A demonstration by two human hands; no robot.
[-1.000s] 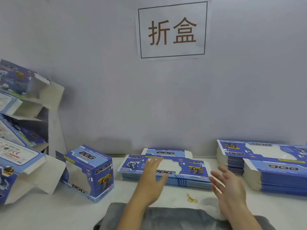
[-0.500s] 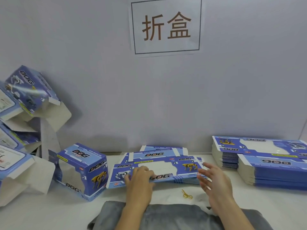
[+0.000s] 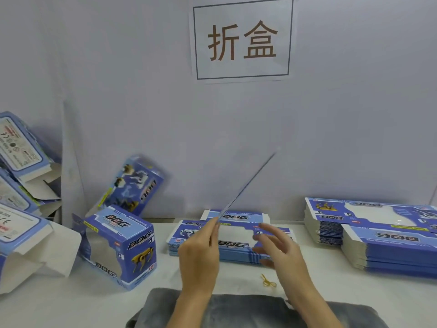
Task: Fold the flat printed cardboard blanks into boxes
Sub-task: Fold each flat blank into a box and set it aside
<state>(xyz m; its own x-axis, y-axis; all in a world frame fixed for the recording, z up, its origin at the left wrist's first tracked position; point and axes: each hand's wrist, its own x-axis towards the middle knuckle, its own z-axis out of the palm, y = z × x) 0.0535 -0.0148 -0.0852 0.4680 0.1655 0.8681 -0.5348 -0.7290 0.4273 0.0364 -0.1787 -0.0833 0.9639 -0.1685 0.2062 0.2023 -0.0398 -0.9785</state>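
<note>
My left hand (image 3: 201, 254) pinches a flat blue cardboard blank (image 3: 248, 183) by its near corner; the blank is raised and seen edge-on, slanting up to the right. My right hand (image 3: 279, 252) hovers with spread fingers just right of it, above the middle stack of flat blanks (image 3: 189, 235) on the white table (image 3: 82, 301). A folded blue DOG box (image 3: 120, 245) stands to the left. Another folded box (image 3: 134, 183) is blurred in the air behind it, tilted.
Larger stacks of blanks (image 3: 378, 237) lie at the right. A heap of folded, open-flapped boxes (image 3: 21, 185) fills the left edge. A yellow rubber band (image 3: 268, 281) lies near my right wrist. A grey cloth (image 3: 236, 311) covers the front edge. A sign (image 3: 242, 39) hangs on the wall.
My left hand has lifted the top blank off the middle stack and turned it edge-on. A folded box from the left heap is tumbling down behind the standing box.
</note>
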